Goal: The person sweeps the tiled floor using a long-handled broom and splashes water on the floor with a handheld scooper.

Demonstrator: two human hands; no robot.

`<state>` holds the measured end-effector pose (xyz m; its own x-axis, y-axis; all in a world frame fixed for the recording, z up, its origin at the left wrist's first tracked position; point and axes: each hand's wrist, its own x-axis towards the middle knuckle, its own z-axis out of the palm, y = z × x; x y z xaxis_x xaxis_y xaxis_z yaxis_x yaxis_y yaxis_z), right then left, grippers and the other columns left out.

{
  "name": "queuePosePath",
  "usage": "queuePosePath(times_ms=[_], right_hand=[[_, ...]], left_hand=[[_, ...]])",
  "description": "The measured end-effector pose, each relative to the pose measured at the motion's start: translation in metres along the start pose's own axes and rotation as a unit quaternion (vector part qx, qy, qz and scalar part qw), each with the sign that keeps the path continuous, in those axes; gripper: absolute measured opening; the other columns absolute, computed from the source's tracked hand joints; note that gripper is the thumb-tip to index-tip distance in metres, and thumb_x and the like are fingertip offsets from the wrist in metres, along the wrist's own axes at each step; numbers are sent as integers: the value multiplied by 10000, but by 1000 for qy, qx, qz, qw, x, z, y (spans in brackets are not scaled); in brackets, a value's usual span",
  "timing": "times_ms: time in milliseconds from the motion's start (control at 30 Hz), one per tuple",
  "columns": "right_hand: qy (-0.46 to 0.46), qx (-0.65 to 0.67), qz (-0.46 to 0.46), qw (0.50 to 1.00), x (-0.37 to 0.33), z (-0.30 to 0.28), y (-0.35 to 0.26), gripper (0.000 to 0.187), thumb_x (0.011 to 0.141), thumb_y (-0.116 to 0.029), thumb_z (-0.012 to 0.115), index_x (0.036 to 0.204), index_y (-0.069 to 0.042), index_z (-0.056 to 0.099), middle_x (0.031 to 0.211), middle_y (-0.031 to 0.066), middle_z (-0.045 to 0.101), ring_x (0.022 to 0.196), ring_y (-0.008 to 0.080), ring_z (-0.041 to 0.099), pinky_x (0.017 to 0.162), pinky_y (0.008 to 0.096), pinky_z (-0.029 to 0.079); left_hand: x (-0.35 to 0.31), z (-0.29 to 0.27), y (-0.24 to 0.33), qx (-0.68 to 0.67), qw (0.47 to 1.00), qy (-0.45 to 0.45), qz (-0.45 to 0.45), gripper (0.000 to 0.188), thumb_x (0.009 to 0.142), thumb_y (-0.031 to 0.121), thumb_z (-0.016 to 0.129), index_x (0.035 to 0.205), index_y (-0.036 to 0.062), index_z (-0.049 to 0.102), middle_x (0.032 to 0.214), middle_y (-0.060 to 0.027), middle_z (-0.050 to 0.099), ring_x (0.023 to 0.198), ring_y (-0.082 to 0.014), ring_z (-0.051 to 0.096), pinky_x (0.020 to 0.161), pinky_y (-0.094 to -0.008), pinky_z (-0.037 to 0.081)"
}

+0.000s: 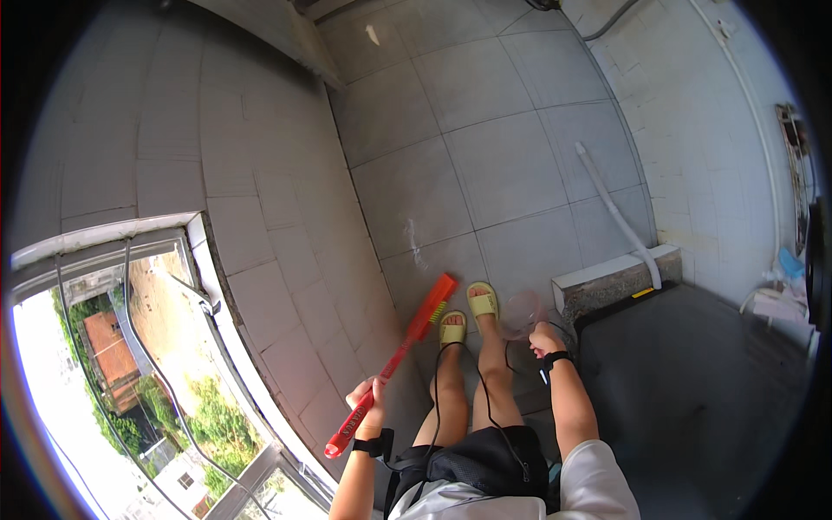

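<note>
The left hand point(367, 397) has its fingers wrapped round the handle of a red brush point(400, 355), which slants forward over the floor point(503, 156), its head and yellow bristles point(438, 314) just beside the left sandal point(452, 329). The right hand point(545, 340) has its fingers bent in on the near side of a clear vessel point(521, 312), near the ledge point(598, 293) that the white pipe point(609, 201) rests across. With the brush held toward the butt of so long a handle, its head could swing and knock a foot or the wall point(290, 286). The vessel, if it holds any liquid (none can be made out), could spill were the wrist to tip, and the tiles would then be slick under open sandals. A loose black cord point(482, 381) hangs in front of the legs and might snag the handle; a bump at the ledge could send the pipe rolling. The vessel's outline melts into the grey behind it, so its shape and the exact hold of the fingertips cannot be told, nor whether the bristles touch the floor. The pale smear point(414, 243) on the tiles is unclear, and the dark lid point(693, 373) at right fades into shadow.
</note>
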<state>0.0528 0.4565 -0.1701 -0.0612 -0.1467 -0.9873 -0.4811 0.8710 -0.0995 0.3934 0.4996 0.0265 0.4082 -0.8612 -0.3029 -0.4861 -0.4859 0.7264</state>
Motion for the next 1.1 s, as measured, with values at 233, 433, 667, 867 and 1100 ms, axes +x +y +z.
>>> queuePosePath(times_ms=[233,433,667,867,1100], right_hand=[[165,-2,-25,986,-133,7,127,214,800,-112,409,930,20,516,690,158,564,533,248,542,475,350,434],[199,216,76,953,-213,101,277,264,822,-111,390,1056,-1,447,652,127,530,488,203,483,447,331,393],[362,536,160,745,-245,262,390,142,757,-43,438,704,37,542,696,170,516,562,275,461,485,390,360],[484,456,209,717,-242,368,434,186,754,-87,460,634,32,538,765,199,541,622,330,503,545,420,417],[293,625,269,672,-236,434,481,181,785,-130,465,718,-4,576,763,184,573,692,324,549,551,399,454]], left_hand=[[5,-15,34,52,990,-64,117,152,761,130,529,711,8,605,598,-111,579,520,-149,543,517,-244,420],[-4,-5,86,59,961,-118,241,161,767,144,539,724,2,600,615,-99,585,538,-139,539,552,-244,423],[-35,25,118,28,940,-245,237,199,798,195,513,729,13,552,650,-44,561,517,-103,490,461,-226,412],[-48,56,129,15,906,-314,283,184,794,158,508,714,-7,524,648,-67,550,488,-114,507,376,-200,399],[-149,45,162,76,898,-308,304,232,784,180,468,682,-23,515,566,-80,530,378,-133,475,313,-188,336]])
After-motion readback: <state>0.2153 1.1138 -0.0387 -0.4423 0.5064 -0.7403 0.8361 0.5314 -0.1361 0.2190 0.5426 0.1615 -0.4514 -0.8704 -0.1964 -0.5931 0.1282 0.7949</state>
